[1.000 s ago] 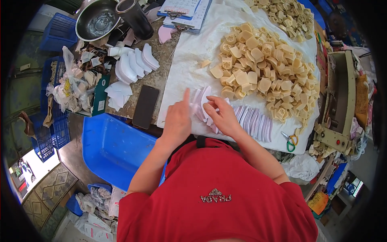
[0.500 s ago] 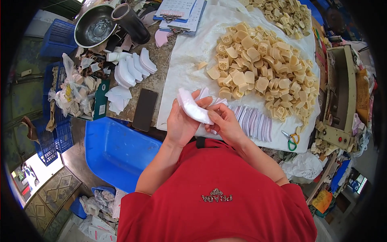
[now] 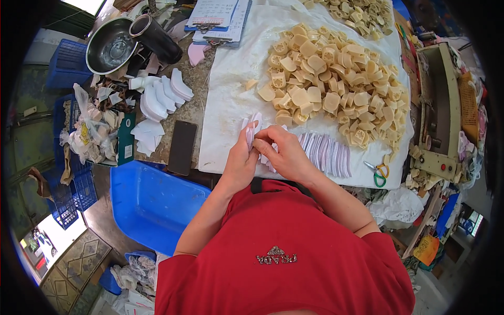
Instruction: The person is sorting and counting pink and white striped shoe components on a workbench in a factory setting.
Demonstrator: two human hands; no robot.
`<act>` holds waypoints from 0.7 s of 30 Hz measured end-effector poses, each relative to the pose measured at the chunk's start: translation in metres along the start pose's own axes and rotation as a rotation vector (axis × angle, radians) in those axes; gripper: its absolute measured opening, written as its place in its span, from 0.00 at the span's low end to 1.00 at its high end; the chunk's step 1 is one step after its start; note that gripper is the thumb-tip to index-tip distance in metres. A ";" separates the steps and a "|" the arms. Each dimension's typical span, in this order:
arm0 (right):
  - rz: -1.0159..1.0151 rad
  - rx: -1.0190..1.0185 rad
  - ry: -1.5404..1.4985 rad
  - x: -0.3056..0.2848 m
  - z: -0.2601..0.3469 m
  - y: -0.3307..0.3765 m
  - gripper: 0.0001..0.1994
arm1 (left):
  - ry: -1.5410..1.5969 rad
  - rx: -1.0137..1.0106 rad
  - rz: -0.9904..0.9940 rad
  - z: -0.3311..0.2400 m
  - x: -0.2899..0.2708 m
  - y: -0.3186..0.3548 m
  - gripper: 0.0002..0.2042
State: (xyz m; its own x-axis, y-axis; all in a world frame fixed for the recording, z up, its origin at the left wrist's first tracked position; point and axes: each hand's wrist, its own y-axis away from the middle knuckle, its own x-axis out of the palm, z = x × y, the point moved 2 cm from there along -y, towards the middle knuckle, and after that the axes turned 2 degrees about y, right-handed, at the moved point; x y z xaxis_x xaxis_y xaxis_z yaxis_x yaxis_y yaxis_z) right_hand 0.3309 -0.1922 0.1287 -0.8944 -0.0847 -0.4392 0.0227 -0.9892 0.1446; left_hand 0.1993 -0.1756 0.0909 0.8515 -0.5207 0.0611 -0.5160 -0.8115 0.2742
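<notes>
My left hand (image 3: 239,164) is closed around a small stack of curved white pieces (image 3: 250,129), held on edge above the white cloth. My right hand (image 3: 285,151) is closed at the same stack, thumb and fingers pinching its near side; the fingertips partly hide it. Beside my right hand, a row of thin white and lilac curved pieces (image 3: 326,155) stands on edge on the cloth (image 3: 223,107). Part of that row lies hidden behind the hand. Beyond both hands spreads a large heap of cream-coloured moulded pieces (image 3: 336,86).
At left lie more white curved pieces (image 3: 153,101) and a dark phone (image 3: 182,148). A blue tub (image 3: 152,202) sits below the table edge. Scissors (image 3: 379,173) rest at the cloth's right corner. Clipboards (image 3: 218,21), a metal bowl (image 3: 110,47) and a dark cylinder (image 3: 157,41) are at the back.
The white stack has turned from lying slantwise across my fingers to standing on edge in my left hand. My left hand has closed round it, and the whole view has shifted slightly.
</notes>
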 end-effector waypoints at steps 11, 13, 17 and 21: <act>0.138 0.134 -0.046 -0.006 -0.007 0.002 0.07 | -0.510 0.174 0.002 0.006 0.006 0.000 0.25; 0.190 0.225 -0.089 -0.008 -0.008 0.001 0.08 | -0.537 0.148 0.013 0.001 0.007 0.002 0.25; 0.228 0.200 -0.166 -0.010 -0.022 -0.001 0.07 | -0.593 0.195 0.007 0.003 0.007 0.003 0.27; 0.314 0.328 -0.538 -0.009 -0.030 0.000 0.06 | -0.633 0.100 0.062 -0.012 0.004 0.002 0.28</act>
State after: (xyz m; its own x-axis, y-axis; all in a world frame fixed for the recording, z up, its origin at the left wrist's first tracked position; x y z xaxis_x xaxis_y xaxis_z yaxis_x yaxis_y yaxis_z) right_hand 0.3521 -0.1949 0.1060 -0.9663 -0.2057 0.1546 0.2558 -0.8336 0.4896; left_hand 0.2024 -0.1758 0.1034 0.6155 -0.5985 -0.5128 -0.5948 -0.7796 0.1959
